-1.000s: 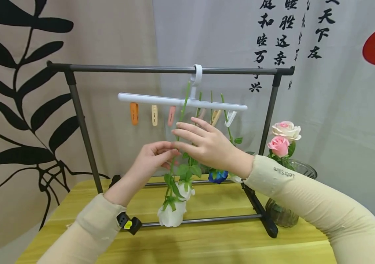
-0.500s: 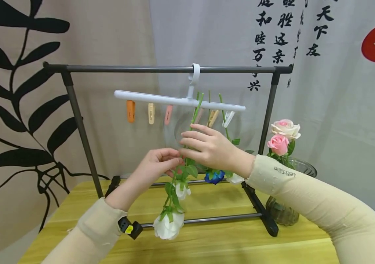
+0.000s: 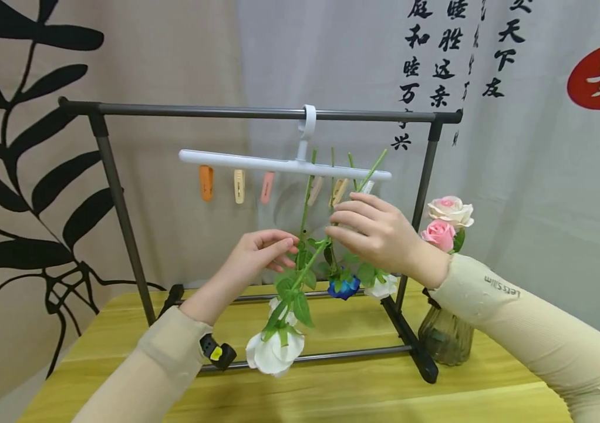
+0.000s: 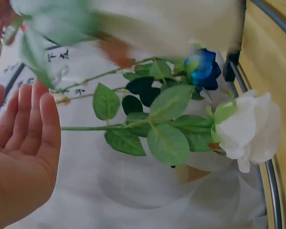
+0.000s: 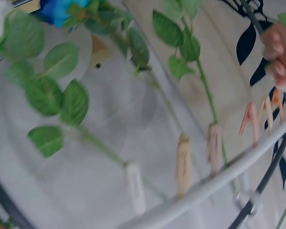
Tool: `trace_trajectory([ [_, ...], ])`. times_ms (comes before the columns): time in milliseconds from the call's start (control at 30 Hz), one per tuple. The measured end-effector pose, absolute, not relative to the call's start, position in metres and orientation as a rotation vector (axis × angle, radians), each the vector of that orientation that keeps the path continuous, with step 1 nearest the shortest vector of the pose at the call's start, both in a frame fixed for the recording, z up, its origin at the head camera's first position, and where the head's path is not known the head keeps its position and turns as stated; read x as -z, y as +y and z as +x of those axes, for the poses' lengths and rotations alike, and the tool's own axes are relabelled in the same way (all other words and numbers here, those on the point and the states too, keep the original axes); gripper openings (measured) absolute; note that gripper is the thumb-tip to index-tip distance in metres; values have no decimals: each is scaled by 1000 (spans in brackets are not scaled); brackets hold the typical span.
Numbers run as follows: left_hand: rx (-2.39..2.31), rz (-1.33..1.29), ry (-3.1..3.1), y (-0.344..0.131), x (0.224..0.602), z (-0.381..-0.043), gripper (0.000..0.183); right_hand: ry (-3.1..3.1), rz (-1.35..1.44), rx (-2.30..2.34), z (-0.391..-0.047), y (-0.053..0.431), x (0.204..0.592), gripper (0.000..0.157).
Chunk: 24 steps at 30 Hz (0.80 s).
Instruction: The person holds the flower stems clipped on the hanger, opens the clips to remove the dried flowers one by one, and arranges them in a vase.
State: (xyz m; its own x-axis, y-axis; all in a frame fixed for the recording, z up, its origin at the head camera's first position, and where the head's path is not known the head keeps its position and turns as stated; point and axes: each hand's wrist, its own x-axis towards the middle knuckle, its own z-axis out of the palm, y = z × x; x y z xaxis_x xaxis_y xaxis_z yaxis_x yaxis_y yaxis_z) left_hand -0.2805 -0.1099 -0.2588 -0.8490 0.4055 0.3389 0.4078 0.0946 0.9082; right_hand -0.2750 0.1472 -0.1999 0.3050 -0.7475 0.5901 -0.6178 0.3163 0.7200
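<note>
My right hand [image 3: 379, 235] pinches the stem of a white rose [image 3: 275, 352], whose bloom hangs down. Its stem slants up to the right, across the right end of a white clip hanger [image 3: 236, 160]. My left hand [image 3: 258, 252] is left of the stems, fingers loosely bent; in the left wrist view its palm [image 4: 26, 167] shows bare. Behind the held flower, another white rose [image 4: 250, 126] hangs head down. Further right a blue rose [image 3: 343, 286] and a white rose [image 3: 381, 286] hang from the clips. The held bloom is blurred in the left wrist view.
The hanger hooks over a dark metal rack [image 3: 184, 111] on a wooden table [image 3: 215, 399]. At its left, orange [image 3: 206, 183], cream [image 3: 239, 186] and pink [image 3: 266, 188] clips hold nothing. A glass vase [image 3: 445, 338] with pink and cream roses stands right of the rack.
My right hand has moved right with the white rose, and its stem has tipped from near upright to a strong slant. The left hand has shifted slightly right and is now apart from the right.
</note>
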Motion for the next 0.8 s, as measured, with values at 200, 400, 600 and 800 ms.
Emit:
trace_trajectory([
  [200,1904,-666,-2200,-98,260,-303,34,-1438,1232,-20,-264,179,182,15],
  [400,1869,-547,-2126,-84,259,-328,47,-1465,1027,-220,-260,213,170,5],
  [600,1967,-524,-2070,-72,256,-344,50,-1547,798,-352,-256,248,164,12],
  [800,1948,-520,-2117,-63,253,-350,50,-1726,568,-494,-250,278,166,11],
])
